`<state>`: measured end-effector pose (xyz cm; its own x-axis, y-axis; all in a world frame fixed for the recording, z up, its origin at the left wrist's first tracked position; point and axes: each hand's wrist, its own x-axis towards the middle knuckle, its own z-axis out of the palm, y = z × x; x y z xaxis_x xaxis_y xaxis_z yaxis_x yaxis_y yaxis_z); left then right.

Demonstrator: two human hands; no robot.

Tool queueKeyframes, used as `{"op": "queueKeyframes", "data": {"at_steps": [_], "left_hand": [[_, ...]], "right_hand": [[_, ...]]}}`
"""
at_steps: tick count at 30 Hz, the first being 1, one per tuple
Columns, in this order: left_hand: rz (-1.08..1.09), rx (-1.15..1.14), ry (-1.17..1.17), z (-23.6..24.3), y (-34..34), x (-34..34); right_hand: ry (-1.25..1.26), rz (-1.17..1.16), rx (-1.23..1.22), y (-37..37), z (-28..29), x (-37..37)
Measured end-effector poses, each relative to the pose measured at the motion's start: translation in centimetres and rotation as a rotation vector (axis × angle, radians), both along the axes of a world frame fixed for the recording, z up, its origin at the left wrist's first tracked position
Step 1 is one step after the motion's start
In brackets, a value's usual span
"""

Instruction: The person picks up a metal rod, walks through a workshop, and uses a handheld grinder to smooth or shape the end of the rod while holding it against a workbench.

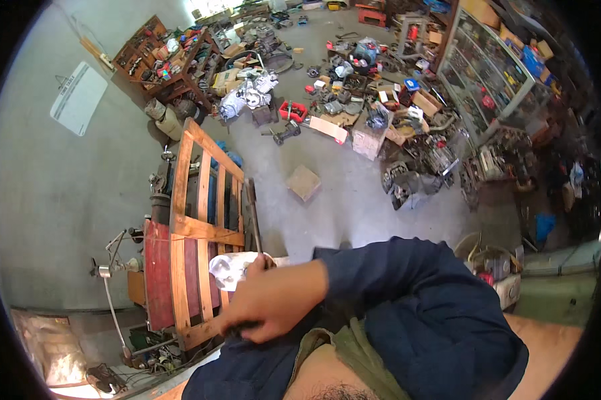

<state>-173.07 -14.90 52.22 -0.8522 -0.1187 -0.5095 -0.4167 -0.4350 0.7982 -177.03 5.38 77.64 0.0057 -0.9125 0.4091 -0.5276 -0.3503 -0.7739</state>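
My right hand (267, 307) reaches across my body from the dark sleeve (400, 280), its fingers curled on a dark thing that is too hidden and blurred to name. Just behind it, my left hand (260, 263) is mostly hidden, with fingertips wrapped round a long dark metal rod (252, 203) that points upward. A white bag or cloth (227, 272) lies beside that hand. A slatted wooden frame (180, 227) stands to the left, close to both hands.
A red board (157, 273) and metal arm (117, 313) are at left. A square block (303, 182) sits on the floor (280, 233). Ahead are scattered parts, boxes and a red crate (292, 111). A glass cabinet (480, 67) stands right, machinery (500, 280) lower right.
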Motion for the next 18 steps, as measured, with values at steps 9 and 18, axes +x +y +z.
{"op": "queueKeyframes", "data": {"at_steps": [9, 18], "left_hand": [[-0.079, 0.157, 0.305, 9.6, 7.1, -18.7], [-0.35, 0.147, 0.464, 13.2, 8.9, -37.8]], "right_hand": [[-1.125, -0.741, -0.183, 7.1, -7.9, -23.1], [-1.041, -0.88, -0.415, 6.4, -5.3, -42.1]]}}
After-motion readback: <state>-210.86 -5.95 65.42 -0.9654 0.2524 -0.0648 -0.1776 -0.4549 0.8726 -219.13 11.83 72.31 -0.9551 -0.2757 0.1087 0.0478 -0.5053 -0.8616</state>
